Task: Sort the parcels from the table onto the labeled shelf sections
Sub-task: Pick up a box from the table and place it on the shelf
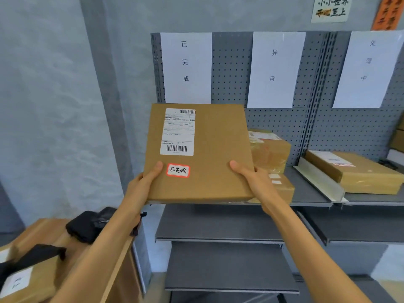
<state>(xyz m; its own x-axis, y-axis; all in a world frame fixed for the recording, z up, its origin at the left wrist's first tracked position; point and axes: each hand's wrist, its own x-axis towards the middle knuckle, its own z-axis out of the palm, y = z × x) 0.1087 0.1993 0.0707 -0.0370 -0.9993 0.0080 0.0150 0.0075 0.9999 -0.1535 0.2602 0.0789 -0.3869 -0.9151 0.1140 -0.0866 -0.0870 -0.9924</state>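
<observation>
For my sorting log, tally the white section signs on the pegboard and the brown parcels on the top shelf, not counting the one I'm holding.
White section signs: 3
Brown parcels on the top shelf: 3
Total: 6

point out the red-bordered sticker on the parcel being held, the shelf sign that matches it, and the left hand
red-bordered sticker [178, 170]: head view, centre of its handwritten text.
matching shelf sign [185, 66]: head view, middle of the leftmost white sheet.
left hand [144, 182]: head view, back of the hand gripping the held parcel [214, 149].
</observation>
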